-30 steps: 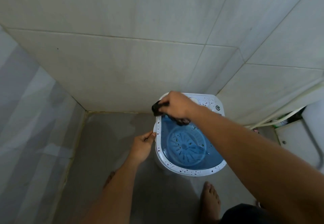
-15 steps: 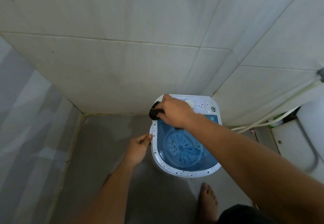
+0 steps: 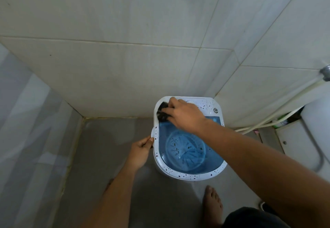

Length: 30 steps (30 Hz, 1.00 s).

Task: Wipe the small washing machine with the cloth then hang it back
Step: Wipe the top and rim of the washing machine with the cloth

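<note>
A small washing machine (image 3: 189, 174) stands on the grey floor (image 3: 107, 147) in the corner of a tiled room, its back close against the wall tiles (image 3: 125, 76). Its rim is white with dark speckles, and a translucent blue lid (image 3: 187, 149) covers the tub, through which a round ribbed agitator shows. At the back of the top sits a white control panel with a small round knob (image 3: 215, 110) near its right corner.

The right hand (image 3: 185, 115) reaches across the lid to the machine's back left corner, fingers curled and pressed down on a dark, bunched cloth (image 3: 162, 112). The cloth lies on the white rim there, partly over the edge of the blue lid, and most of it is hidden under the fingers.

The left hand (image 3: 141, 150) is at the machine's left side, fingers and thumb closed in a narrow pinch on the edge of the rim.

A bare foot (image 3: 212, 204) stands on the floor just in front of the machine. To the right, pale hoses (image 3: 278, 101) run down along the wall from a metal fitting (image 3: 325, 73), beside a white toilet (image 3: 303, 142) at the frame's edge.
</note>
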{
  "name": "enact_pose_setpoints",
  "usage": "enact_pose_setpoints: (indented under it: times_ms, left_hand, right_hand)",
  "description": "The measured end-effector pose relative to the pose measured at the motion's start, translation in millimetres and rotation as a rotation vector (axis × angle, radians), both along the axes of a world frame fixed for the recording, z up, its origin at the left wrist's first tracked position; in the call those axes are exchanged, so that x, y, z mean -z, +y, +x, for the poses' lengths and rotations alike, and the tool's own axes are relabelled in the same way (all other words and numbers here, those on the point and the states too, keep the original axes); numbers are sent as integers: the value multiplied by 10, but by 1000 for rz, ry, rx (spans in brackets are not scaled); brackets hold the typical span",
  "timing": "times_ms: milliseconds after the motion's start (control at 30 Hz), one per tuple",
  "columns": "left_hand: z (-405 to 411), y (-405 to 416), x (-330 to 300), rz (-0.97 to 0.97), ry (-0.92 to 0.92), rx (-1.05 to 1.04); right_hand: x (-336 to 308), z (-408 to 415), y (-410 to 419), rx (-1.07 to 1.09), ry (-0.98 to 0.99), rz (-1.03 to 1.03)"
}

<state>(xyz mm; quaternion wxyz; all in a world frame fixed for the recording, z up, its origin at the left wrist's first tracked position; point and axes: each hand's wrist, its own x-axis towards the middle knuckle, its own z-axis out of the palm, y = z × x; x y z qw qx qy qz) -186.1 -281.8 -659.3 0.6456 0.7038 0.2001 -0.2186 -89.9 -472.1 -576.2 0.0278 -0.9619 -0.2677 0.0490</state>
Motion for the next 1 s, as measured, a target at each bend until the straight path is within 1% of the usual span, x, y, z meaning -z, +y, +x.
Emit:
enact_pose_setpoints:
  times_ms: [67, 133, 233, 333, 400, 533, 633, 733, 800, 867, 1000]
  left_hand:
    - [4, -6, -4, 4, -7, 9]
    - [-2, -5, -24, -8, -8, 0]
    - [0, -7, -44, -15, -3, -7]
    - [-4, 6, -63, -25, 5, 5]
    - [-1, 10, -60, -28, 8, 1]
    - [12, 17, -53, -39, 21, 3]
    - [29, 28, -50, -33, 22, 10]
    - [19, 24, -27, -22, 12, -3]
    - [18, 16, -35, -30, 30, -7]
    - [26, 24, -32, -33, 34, -5]
    - [50, 54, -23, -34, 30, 30]
  right_hand:
    - [-62, 217, -123, 171, -52, -36]
    - [-69, 357, -138, 360, -67, -14]
    - [1, 272, -7, 452, -57, -3]
    - [53, 1, 61, 458, -68, 66]
    - [85, -215, 77, 427, -69, 76]
    - [158, -516, 114, 330, -58, 4]
    - [117, -265, 61, 322, -88, -35]
    - [47, 145, 45, 458, -104, 11]
    - [83, 280, 89, 561, -108, 49]
    - [162, 244, 153, 591, -121, 83]
    - [249, -87, 105, 518, -117, 105]
